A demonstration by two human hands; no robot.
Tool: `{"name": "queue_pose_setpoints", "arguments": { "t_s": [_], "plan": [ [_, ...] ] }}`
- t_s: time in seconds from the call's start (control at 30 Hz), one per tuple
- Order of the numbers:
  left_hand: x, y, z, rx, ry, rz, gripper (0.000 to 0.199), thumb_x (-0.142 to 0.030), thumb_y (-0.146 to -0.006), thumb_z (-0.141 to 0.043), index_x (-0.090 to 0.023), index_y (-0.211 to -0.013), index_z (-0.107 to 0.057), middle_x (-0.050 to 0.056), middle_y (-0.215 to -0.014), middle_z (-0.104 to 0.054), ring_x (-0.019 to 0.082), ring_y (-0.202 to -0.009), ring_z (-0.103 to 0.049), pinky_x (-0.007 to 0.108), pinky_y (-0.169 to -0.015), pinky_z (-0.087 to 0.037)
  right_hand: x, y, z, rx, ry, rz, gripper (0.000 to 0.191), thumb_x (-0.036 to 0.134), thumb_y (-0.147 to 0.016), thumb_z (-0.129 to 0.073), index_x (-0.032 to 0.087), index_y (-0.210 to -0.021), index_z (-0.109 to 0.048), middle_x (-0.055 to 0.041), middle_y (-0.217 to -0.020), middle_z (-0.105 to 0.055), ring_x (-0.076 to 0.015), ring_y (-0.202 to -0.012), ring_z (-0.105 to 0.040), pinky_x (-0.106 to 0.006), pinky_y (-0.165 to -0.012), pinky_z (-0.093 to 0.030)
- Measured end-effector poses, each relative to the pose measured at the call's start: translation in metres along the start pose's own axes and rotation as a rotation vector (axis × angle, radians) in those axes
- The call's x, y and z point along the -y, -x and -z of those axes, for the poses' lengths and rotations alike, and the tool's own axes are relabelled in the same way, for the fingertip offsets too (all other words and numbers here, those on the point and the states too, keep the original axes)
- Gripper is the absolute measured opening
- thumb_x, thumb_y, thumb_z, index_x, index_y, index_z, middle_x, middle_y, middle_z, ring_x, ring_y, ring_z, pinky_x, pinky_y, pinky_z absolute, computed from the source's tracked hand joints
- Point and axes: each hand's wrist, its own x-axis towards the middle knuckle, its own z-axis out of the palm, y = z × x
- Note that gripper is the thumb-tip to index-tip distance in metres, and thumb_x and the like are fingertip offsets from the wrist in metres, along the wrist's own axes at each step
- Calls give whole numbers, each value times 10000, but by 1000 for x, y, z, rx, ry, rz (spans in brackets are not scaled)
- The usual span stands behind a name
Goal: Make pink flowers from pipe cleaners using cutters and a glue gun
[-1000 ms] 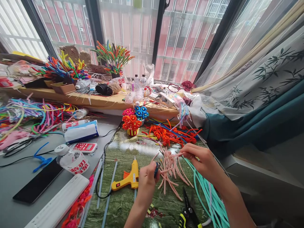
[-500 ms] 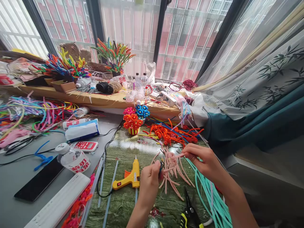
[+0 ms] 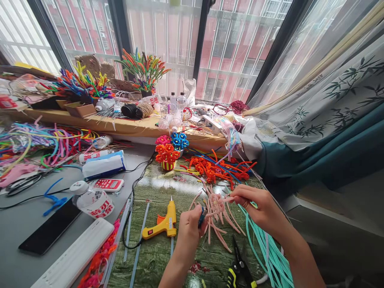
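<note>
Pipe-cleaner loops (image 3: 217, 203) in right hand (image 3: 257, 204) | left hand (image 3: 190, 226), glue gun (image 3: 168, 225) narrowly apart

Green wood-grain worktop (image 3: 156, 262). Left of the left grip (image 3: 192, 222): yellow glue gun (image 3: 166, 224), on its side; farther left, translucent sticks (image 3: 139, 245). Between the grips: pale pink stems (image 3: 220, 234), fanned out; nearer the viewer, black-and-yellow cutters (image 3: 239, 265). Below the right grip (image 3: 250, 202): turquoise stems (image 3: 268, 252). Beyond both: orange stems (image 3: 208, 168), striped flower pot (image 3: 168, 165).
</note>
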Motion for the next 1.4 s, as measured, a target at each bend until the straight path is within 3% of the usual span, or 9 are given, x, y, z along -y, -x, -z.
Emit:
{"name": "queue_pose_setpoints", "arguments": {
  "t_s": [0.67,0.83,0.97,1.07,1.17,1.27,1.4],
  "plan": [
    [-1,4,-1,-10,-4,-10,540,-639,-726,-540,-189,-452,-426,-71,-384,-244,60,-419,-171,218,-395,-118,7,-2,1,-4,27,37,251,175,-933,-450,194,-760,-631,-41,-737,-637,-175,-673,-588,-266,-612,-441],
    [-5,6,0,16,53,71,601,-720,-692,-564,-174,-468,-447,-85,-388,-240,40,-399,-146,205,-388,-74,7,0,1,-38,13,18,243,198,-932,-446,192,-776,-632,-42,-745,-639,-178,-671,-584,-274,-616,-437],
    [-9,11,0,109,237,203,610,-777,-673,-548,-174,-595,-494,-104,-422,-270,22,-368,-136,175,-371,-67,8,10,0,-130,-15,-58,255,267,-939,-458,204,-762,-632,-26,-706,-619,-180,-645,-567,-274,-600,-427],
    [-18,20,-1,214,414,207,535,-702,-692,-625,-179,-775,-546,-95,-486,-378,23,-366,-224,151,-363,-153,11,24,-6,-204,-63,-161,271,321,-948,-467,211,-766,-634,-25,-728,-624,-186,-682,-574,-269,-632,-438],
    [-30,30,-1,286,483,131,411,-574,-815,-599,-173,-897,-564,-38,-562,-527,56,-425,-406,168,-426,-319,17,41,-16,-292,-116,-241,279,357,-942,-486,216,-752,-634,-23,-710,-609,-188,-681,-568,-255,-613,-439],
    [-39,34,0,346,497,96,370,-524,-855,-578,-155,-878,-572,46,-646,-648,117,-536,-572,212,-527,-414,25,58,-27,-385,-170,-289,294,370,-934,-498,216,-727,-639,-16,-657,-568,-179,-626,-537,-241,-574,-437],
    [-43,36,-1,369,514,90,354,-512,-839,-603,-159,-833,-572,99,-753,-707,166,-624,-638,252,-587,-447,33,74,-37,-468,-250,-335,303,404,-902,-542,214,-690,-645,-17,-642,-574,-181,-608,-550,-232,-558,-460]
  ]
}}
